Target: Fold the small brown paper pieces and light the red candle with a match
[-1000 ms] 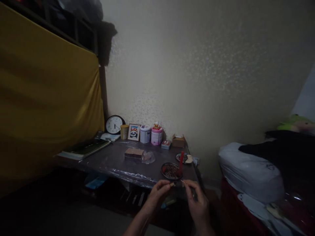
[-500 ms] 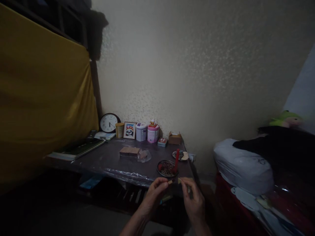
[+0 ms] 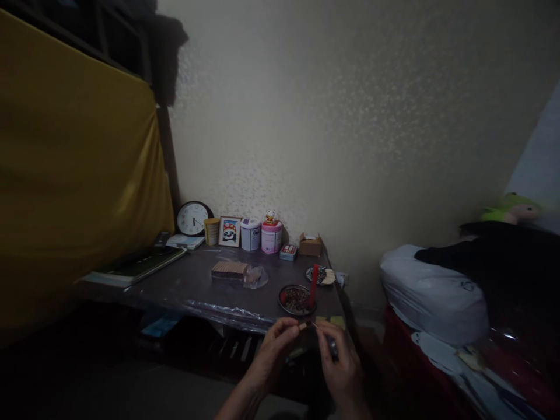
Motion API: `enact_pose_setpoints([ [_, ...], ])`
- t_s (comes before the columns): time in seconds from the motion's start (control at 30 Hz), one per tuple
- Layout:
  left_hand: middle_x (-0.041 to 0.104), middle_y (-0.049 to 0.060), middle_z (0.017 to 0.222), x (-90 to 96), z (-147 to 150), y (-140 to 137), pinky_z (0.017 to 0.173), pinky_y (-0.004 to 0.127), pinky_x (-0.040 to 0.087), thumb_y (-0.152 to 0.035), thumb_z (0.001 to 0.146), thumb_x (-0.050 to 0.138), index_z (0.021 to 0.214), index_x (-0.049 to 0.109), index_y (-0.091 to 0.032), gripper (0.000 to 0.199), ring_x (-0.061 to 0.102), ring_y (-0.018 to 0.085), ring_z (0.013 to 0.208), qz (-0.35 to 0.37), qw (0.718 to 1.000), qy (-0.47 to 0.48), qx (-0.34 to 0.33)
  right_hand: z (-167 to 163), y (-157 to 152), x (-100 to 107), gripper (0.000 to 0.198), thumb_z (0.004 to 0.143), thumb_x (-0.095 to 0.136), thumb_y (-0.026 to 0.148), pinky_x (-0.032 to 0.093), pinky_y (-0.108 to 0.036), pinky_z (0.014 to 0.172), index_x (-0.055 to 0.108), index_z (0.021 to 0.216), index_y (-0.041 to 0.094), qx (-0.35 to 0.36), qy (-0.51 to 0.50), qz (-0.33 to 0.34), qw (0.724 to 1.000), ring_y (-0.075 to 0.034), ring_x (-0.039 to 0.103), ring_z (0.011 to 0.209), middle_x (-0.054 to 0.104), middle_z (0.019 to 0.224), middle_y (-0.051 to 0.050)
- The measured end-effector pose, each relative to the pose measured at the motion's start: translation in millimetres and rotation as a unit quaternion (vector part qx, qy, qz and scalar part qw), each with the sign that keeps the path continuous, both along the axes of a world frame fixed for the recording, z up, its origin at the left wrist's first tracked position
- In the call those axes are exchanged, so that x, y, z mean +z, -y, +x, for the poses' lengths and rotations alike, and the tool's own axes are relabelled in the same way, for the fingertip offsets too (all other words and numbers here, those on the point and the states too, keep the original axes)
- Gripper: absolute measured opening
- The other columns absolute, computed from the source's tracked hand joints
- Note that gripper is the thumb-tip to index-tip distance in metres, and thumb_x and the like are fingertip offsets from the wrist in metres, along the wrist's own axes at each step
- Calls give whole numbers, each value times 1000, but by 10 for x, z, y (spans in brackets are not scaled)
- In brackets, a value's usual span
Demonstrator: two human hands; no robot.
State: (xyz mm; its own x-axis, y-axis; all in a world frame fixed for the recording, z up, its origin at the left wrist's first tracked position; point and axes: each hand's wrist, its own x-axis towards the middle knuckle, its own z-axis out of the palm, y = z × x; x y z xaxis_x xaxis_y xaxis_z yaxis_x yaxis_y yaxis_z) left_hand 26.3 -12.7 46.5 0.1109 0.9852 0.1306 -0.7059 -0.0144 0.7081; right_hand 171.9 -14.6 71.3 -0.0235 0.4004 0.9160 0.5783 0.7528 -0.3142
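My left hand [image 3: 280, 344] pinches a short, flat tan piece [image 3: 303, 326] between thumb and fingertips. A dark bit [image 3: 309, 324] shows at its end. Facing it, my right hand [image 3: 339, 356] is closed on a thin pale stick [image 3: 315, 325], whose tip meets or nearly meets the dark bit. Just beyond my hands lies a round metal dish [image 3: 280, 302] of small brown bits, with a red-handled tool [image 3: 314, 283] standing in it. Behind that, a smaller plate [image 3: 308, 279] holds dark bits and several pale sticks [image 3: 328, 276].
On the table [image 3: 188, 280], a row of thin tan pieces [image 3: 228, 270] sits by a clear plastic bag [image 3: 258, 276]. A clock [image 3: 192, 219], framed panda picture [image 3: 230, 231], tins [image 3: 272, 237] and small carton [image 3: 310, 245] line the wall. Right stands a white bag [image 3: 431, 286].
My right hand has moved slightly left, bringing the stick up to the dark end of the tan piece. My left hand stays nearly in place.
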Motion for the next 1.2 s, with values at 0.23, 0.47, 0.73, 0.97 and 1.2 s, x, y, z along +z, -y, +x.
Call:
enact_pose_setpoints([
  [0.23, 70, 7, 89, -30, 0, -1, 81, 28, 42, -24, 69, 72, 82, 62, -16, 18, 63, 18, 85, -5, 1000, 4, -3, 5, 195, 148, 17, 84, 53, 11, 54, -29, 75, 59, 96, 23, 33, -40, 32, 998, -16, 67, 85, 70, 88, -5],
  [0.47, 69, 4, 81, 21, 19, 14, 77, 25, 42, -22, 69, 72, 82, 63, -16, 18, 62, 15, 78, 2, 1000, 7, 1, 108, -160, -223, 17, 85, 52, 31, 54, -28, 65, 66, 79, 24, 8, -5, -55, 998, -17, 68, 67, 72, 72, -2],
  [0.73, 69, 3, 82, -95, -27, -5, 75, 24, 41, -24, 70, 71, 82, 62, -17, 17, 61, 14, 79, -1, 1000, -16, 11, 323, -390, -310, 22, 83, 53, 40, 52, -29, 70, 63, 81, 20, -59, -160, -128, 977, -18, 66, 73, 70, 79, -6],
  [0.97, 70, 2, 81, -174, -98, -53, 70, 23, 40, -26, 69, 72, 82, 62, -18, 18, 61, 14, 76, -28, 998, -50, 29, 319, -461, -333, 24, 79, 56, 43, 51, -31, 70, 61, 80, 19, -38, -231, -166, 958, -18, 64, 73, 67, 77, -4],
  [1.2, 71, 4, 85, -180, -35, -112, 76, 26, 41, -26, 68, 74, 82, 61, -18, 20, 62, 16, 82, -12, 999, -29, 26, 176, -232, -190, 16, 80, 58, 36, 52, -29, 71, 63, 81, 20, 2, -217, -157, 964, -17, 65, 74, 69, 79, -3],
])
